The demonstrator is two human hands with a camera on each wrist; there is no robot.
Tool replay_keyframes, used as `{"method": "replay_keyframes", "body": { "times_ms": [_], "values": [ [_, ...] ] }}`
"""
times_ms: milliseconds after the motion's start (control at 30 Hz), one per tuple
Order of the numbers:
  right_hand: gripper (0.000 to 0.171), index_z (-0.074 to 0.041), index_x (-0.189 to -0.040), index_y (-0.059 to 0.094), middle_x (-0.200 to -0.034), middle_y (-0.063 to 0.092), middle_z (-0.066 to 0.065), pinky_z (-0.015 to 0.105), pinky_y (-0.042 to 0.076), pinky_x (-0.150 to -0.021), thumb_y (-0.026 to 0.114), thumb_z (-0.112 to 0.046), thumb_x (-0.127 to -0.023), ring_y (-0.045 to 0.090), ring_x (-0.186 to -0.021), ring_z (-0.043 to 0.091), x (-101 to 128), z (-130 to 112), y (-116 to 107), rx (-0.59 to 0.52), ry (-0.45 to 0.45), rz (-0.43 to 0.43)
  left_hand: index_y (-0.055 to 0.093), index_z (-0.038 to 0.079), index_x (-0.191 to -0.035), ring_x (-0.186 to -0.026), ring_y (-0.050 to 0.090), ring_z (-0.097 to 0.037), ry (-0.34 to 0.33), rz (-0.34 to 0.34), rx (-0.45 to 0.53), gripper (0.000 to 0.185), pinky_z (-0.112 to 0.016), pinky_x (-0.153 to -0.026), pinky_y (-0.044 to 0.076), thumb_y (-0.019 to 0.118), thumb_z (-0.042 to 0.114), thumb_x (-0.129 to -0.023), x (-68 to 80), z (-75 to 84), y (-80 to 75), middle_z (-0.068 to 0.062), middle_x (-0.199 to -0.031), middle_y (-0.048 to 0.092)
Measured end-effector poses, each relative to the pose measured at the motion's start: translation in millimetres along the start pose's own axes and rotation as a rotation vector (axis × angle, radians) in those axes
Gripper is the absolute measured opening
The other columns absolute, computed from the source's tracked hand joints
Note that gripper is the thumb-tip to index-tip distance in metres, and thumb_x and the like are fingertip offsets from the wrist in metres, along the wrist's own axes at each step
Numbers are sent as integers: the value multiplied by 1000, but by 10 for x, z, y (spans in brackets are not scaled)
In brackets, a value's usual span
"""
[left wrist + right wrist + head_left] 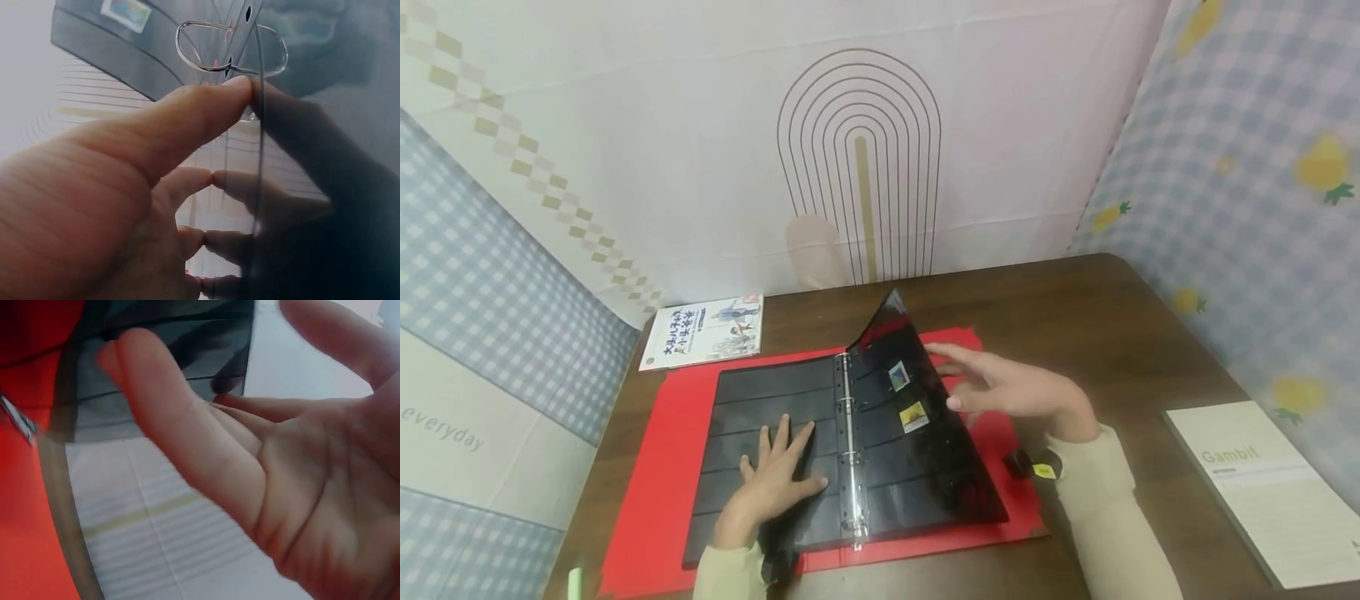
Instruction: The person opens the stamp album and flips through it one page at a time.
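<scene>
A red ring binder (655,467) lies open on the brown table (1112,333), filled with glossy black pocket pages. My left hand (775,477) rests flat, fingers spread, on the left page (767,387); in the left wrist view its fingertips (234,90) press the shiny sheet beside a metal ring (231,47). My right hand (1000,387) is held out with straight fingers against the back of a black page (917,450) that stands tilted up over the rings (850,408). That page carries two stamps (913,417). In the right wrist view the open palm (300,462) faces the page (169,337).
A white illustrated booklet (703,332) lies at the table's back left. A pale booklet marked "Gambit" (1270,492) sits at the right edge. Patterned fabric walls close in on the back and both sides.
</scene>
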State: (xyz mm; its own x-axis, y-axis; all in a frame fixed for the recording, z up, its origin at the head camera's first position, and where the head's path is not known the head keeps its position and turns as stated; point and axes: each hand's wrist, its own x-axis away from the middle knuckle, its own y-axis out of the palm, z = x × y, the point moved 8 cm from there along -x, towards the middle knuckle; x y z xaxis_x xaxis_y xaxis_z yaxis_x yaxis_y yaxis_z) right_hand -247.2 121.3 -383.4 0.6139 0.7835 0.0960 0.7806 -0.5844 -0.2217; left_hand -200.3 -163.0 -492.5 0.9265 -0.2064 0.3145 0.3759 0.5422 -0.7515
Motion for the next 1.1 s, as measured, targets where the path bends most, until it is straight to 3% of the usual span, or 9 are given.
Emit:
{"method": "replay_keyframes", "body": {
  "times_ms": [133,267,400,500,600,700,867,1000,1100],
  "values": [
    [75,-15,-162,22,-160,30,10,46,46,-105,62,-10,-99,34,-143,34,-76,-108,99,-20,-115,-39,20,5,-161,-147,-14,-52,-3,-1,11,97,-81,-103,-9,77,33,-88,-1,-37,33,-25,-166,-1],
    [66,-14,-160,27,-159,34,6,52,42,-109,56,-12,-101,41,-140,31,-152,-146,161,5,-160,-16,16,3,-161,-147,-18,-51,-15,-11,32,99,-80,-102,-12,77,32,-88,-5,-63,48,-25,-166,-4],
    [61,-7,-159,29,-156,38,13,59,42,-106,53,-14,-103,47,-135,35,-230,-167,223,38,-197,7,20,3,-161,-146,-18,-52,-8,-2,47,93,-81,-101,-13,74,32,-91,-5,-43,20,-26,-166,-5],
    [62,-8,-158,31,-156,39,11,55,42,-107,56,-20,-103,44,-137,32,-268,-152,263,110,-181,33,19,1,-160,-148,-11,-53,1,61,75,87,-82,-102,-10,69,30,-95,2,-4,-56,-29,-165,-2],
    [64,-9,-159,31,-157,38,8,52,42,-107,58,-21,-102,41,-139,31,-287,-137,303,152,-171,44,19,-3,-159,-149,4,-52,35,177,109,80,-80,-106,1,63,27,-99,32,65,-181,-31,-164,5],
    [66,-7,-159,29,-159,36,9,52,42,-108,59,-19,-101,40,-140,31,-297,-147,334,191,-186,49,24,-3,-157,-145,24,-49,117,320,194,69,-73,-110,20,58,24,-103,95,187,-356,-30,-162,19],
    [70,-9,-160,28,-161,33,8,47,43,-108,63,-18,-99,42,-140,28,-314,-171,381,255,-181,66,38,1,-151,-125,57,-40,310,501,391,52,-55,-101,48,56,17,-105,269,521,-680,-21,-148,49],
    [73,-10,-161,26,-163,30,5,46,44,-108,63,-18,-99,38,-143,29,-340,-206,438,297,-185,77,43,3,-147,-110,67,-25,443,505,537,47,-45,-87,58,58,9,-103,383,862,-862,-15,-137,59],
    [74,-13,-161,26,-164,28,2,48,43,-108,64,-20,-99,36,-144,27,-352,-241,488,339,-195,84,43,5,-146,-104,68,-21,467,493,592,50,-41,-76,60,63,6,-100,421,1107,-937,-13,-133,60]
  ]
}}
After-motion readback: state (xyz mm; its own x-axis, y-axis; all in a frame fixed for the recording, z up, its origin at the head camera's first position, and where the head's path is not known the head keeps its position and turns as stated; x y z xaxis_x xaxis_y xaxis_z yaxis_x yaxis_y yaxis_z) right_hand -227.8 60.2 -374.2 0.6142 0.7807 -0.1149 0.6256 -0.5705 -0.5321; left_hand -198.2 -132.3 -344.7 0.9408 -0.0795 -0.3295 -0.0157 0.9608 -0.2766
